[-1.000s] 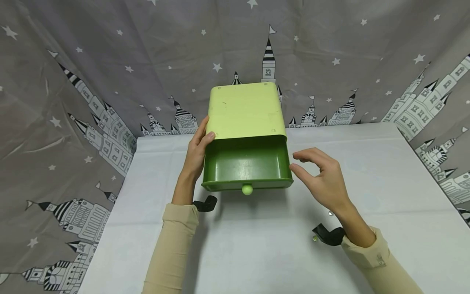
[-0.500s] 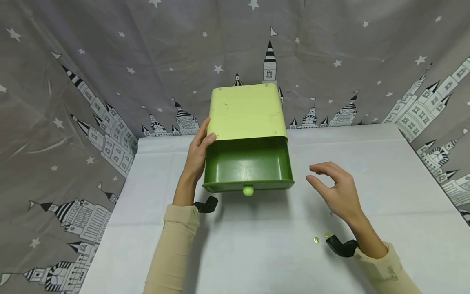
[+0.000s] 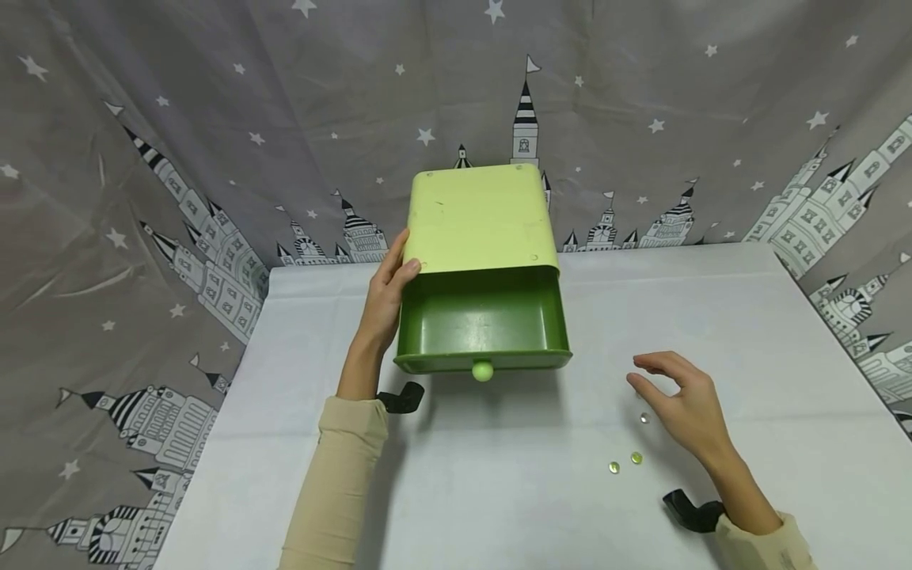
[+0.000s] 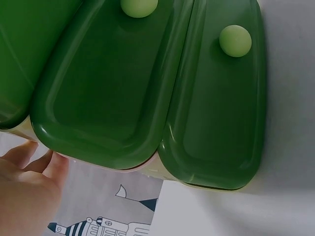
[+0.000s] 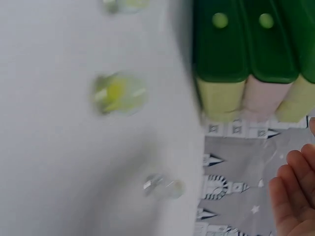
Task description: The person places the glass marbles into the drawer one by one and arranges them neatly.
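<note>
A small drawer cabinet [image 3: 484, 214] with a pale yellow top stands at the back of the table. Its dark green top drawer [image 3: 484, 361] is pulled out, and the part of its inside that shows is bare. My left hand [image 3: 381, 305] holds the cabinet's left side, thumb at the front top corner. In the left wrist view its fingertips [image 4: 59, 164] touch the side wall. Out to the right, my right hand [image 3: 687, 404] hovers with thumb and forefinger apart and nothing between them. Near it lie a clear glass gem [image 3: 644, 418] and two yellow-green glass gems [image 3: 636, 457].
Two lower drawers [image 4: 211, 113] with round light green knobs [image 4: 235, 41] are closed. The cabinet's tiers are yellow and pink in the right wrist view. A white cloth [image 3: 499, 491] covers the table, and a grey castle-print curtain [image 3: 321, 95] hangs behind.
My right hand has moved from beside the drawer toward the right and nearer me, uncovering the gems. My left hand, the cabinet and the pulled-out drawer have stayed in place.
</note>
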Tool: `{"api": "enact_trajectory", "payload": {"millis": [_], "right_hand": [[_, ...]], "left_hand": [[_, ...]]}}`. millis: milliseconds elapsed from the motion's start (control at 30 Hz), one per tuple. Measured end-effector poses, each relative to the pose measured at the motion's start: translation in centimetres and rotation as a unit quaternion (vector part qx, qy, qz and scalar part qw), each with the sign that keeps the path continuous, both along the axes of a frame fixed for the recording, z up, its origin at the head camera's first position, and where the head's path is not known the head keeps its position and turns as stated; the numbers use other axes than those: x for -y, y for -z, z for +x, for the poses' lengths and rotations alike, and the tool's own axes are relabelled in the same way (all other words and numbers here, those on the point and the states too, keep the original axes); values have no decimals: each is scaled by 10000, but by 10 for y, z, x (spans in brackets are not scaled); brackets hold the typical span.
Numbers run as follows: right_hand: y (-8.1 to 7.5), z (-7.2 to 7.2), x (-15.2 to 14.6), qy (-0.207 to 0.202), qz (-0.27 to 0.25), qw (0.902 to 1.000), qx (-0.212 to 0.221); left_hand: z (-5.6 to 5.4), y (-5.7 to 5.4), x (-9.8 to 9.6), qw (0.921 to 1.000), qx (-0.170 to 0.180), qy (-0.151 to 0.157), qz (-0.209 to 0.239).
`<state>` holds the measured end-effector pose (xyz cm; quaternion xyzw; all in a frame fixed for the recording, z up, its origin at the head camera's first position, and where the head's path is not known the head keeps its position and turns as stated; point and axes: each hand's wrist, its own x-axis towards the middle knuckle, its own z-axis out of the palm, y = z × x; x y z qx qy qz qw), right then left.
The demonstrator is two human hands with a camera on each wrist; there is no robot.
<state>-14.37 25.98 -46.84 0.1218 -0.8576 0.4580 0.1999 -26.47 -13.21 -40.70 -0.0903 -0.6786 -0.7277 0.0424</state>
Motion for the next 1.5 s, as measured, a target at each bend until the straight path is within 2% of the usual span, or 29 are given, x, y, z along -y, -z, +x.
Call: {"api": "enact_trajectory", "payload": {"millis": [300, 800, 1133, 1500], "right_hand": [[16, 6, -14, 141, 93, 9998, 88], [30, 6, -24, 277, 420, 9982, 333], [39, 8, -24, 316, 1007, 9940, 301], [52, 5, -29, 310, 1055, 9923, 576]], "left_hand": [[0, 0, 0, 10000, 5, -19, -49], [1, 0, 0, 10000, 0, -17, -47], [0, 1, -1, 10000, -16, 34, 6], [1, 0, -1, 10000, -7, 3, -4]]}}
